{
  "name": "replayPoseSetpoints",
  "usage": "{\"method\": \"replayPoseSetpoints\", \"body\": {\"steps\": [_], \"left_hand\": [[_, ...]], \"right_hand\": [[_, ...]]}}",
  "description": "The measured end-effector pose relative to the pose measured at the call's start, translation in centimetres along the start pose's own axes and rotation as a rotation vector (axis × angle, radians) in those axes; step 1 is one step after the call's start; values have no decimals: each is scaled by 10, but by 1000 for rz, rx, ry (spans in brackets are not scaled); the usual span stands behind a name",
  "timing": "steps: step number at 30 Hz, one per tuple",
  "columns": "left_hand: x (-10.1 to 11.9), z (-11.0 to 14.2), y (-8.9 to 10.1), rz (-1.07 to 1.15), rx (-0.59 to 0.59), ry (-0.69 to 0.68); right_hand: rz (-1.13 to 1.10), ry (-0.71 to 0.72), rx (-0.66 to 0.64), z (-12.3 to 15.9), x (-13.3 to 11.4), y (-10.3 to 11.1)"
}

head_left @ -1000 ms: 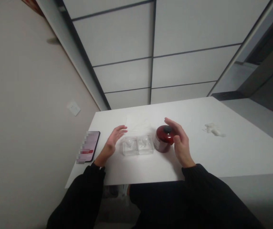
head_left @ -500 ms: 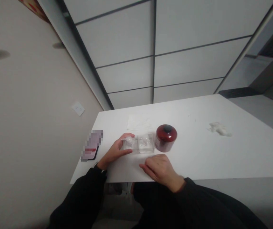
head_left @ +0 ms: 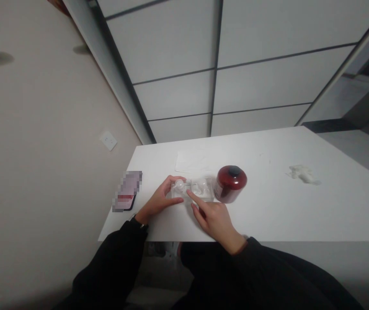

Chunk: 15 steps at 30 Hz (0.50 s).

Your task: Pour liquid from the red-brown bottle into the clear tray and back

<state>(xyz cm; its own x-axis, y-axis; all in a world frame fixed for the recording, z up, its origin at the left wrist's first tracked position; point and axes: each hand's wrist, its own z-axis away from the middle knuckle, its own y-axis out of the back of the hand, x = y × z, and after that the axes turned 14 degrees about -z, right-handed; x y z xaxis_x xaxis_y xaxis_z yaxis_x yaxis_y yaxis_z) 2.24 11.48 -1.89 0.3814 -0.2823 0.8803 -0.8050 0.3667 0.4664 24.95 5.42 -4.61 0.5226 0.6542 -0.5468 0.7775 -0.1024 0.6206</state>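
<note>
While the left hand (head_left: 160,200) grips the end of a clear two-compartment plastic tray (head_left: 200,190), the right hand (head_left: 215,217) touches it with one finger.

The left thumb and fingers curl around the tray's left compartment, beside a small round clear piece (head_left: 179,184) inside it. The right hand grasps nothing; its extended index finger (head_left: 189,193) rests on the tray near the middle. The tray lies on a white table (head_left: 268,215), just left of a dark red jar (head_left: 230,184) with a black cap and nearer the person than a sheet of white paper (head_left: 191,161). A smartphone (head_left: 127,191), its screen pixelated, lies left of the left hand; a crumpled white tissue (head_left: 303,174) lies well right.
</note>
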Motion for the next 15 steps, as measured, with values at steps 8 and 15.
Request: {"method": "replayPoseSetpoints", "body": {"steps": [8,15], "left_hand": [[-6,1,-3,35,-9,-9],[-9,-1,-3,85,7,-33]], "right_hand": [[-45,-1,28,0,2,-1],[-58,-31,6,0,2,-1]]}}
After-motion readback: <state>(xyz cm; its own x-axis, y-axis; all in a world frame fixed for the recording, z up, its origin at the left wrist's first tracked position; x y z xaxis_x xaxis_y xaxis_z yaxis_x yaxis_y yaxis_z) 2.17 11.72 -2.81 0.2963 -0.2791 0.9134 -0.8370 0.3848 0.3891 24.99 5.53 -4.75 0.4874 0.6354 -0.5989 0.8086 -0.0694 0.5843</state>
